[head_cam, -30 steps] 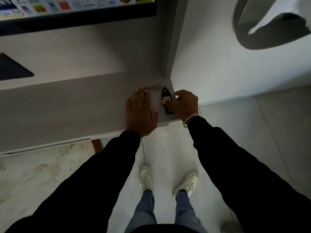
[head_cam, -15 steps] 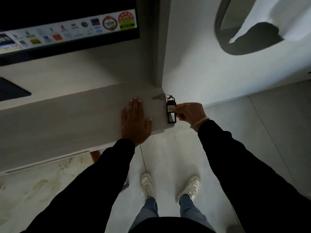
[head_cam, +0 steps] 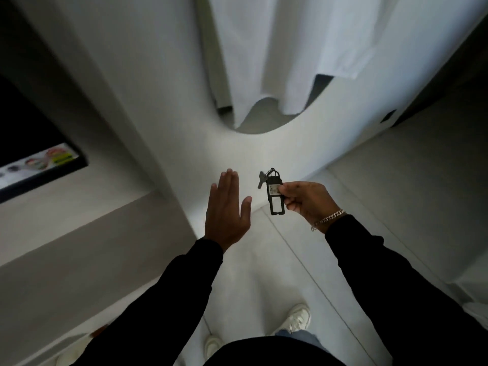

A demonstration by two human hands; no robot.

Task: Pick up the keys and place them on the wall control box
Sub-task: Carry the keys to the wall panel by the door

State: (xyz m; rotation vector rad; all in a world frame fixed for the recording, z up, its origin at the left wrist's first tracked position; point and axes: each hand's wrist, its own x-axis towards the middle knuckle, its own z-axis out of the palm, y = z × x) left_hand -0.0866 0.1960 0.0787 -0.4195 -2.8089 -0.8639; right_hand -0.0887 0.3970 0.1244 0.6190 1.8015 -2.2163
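The keys [head_cam: 273, 190] are a grey metal key on a ring with a long black tag that carries a small white label. My right hand [head_cam: 306, 202] pinches the tag between thumb and fingers and holds the keys in the air, off the shelf. My left hand [head_cam: 227, 210] hovers flat to the left of them, fingers together and thumb out, holding nothing. No wall control box can be made out with certainty; a small dark square [head_cam: 388, 117] sits on the wall at the far right.
A pale wooden shelf [head_cam: 79, 247] runs along the left, below a dark screen [head_cam: 34, 165]. A white wall [head_cam: 184, 101] stands ahead, with a rounded opening and white curtains [head_cam: 277, 75]. My feet in white shoes [head_cam: 295, 319] stand on a light tiled floor.
My right hand has lifted the keys off the shelf's corner and carried them to the right. My left hand has come off the shelf. The view has swung right toward the wall.
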